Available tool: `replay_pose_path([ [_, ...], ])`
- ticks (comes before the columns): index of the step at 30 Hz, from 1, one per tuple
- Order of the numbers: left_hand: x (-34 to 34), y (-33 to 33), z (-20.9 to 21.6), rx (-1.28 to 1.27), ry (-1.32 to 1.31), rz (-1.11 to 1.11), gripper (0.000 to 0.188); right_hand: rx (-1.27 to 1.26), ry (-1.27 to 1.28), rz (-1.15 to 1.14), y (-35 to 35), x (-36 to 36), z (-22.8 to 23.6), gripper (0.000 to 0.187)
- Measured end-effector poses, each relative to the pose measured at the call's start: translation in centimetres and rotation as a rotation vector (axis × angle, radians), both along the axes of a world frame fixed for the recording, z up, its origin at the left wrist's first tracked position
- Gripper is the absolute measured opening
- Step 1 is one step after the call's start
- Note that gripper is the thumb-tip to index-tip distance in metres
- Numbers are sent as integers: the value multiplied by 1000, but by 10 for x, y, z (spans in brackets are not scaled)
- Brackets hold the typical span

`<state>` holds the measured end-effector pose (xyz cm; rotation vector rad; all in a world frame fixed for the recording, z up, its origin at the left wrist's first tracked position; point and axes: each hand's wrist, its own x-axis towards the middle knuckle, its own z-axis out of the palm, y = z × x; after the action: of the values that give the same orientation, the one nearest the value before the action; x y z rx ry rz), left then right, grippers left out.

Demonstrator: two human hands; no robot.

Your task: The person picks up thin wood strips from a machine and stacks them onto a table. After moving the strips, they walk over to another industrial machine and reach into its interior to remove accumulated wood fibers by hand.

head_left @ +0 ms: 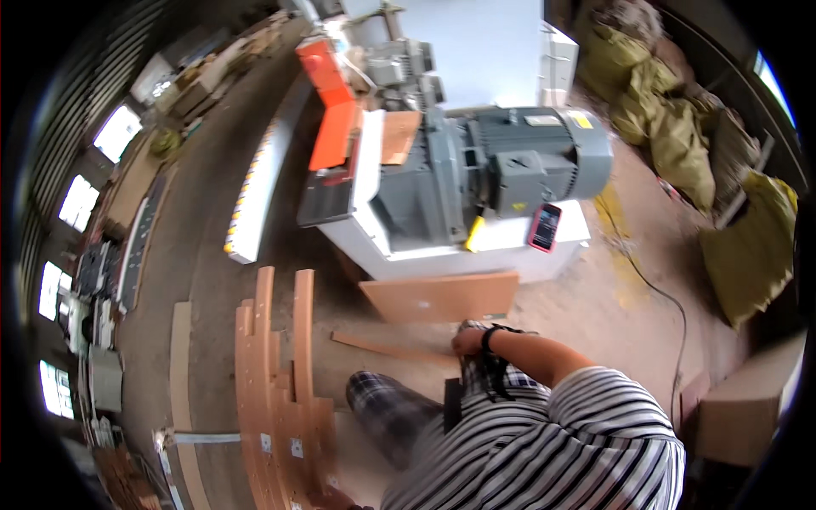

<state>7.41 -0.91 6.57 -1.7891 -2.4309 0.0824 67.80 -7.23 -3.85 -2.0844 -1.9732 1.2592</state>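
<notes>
My right hand (467, 341) is curled closed above my right knee, close to the lower edge of a brown board (442, 296) that leans against the white machine base. A black band circles that wrist, and dark straps hang beside it. Whatever the fingers enclose is hidden. At the bottom edge, my left hand (334, 499) shows only in part, touching a stack of long brown boards (285, 425) on the floor to my left. Its fingers are blurred. One thin brown strip (387, 347) lies on the floor between the stack and my right hand.
Ahead stands a machine with a large grey motor (527, 161) and an orange guard (327, 127). A phone (545, 228) in a red case rests on its white base. Woven sacks (680, 144), a cable (671, 297) and a cardboard box (744, 408) are on the right.
</notes>
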Motion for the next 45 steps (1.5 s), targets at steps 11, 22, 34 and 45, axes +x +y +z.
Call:
replay_pose_path([
  [11, 0, 1, -7, 57, -160, -13, 85, 438, 296, -409, 65, 17, 80, 30],
  [22, 125, -24, 12, 3, -548, -286, 70, 692, 1256, -1056, 153, 52, 265, 32],
  [34, 121, -28, 2, -80, -561, -299, 61, 668, 1165, -1018, 189, 24, 283, 23],
  [45, 133, -31, 23, -8, -723, -521, 60, 285, 1253, -857, 129, -29, 316, 27],
])
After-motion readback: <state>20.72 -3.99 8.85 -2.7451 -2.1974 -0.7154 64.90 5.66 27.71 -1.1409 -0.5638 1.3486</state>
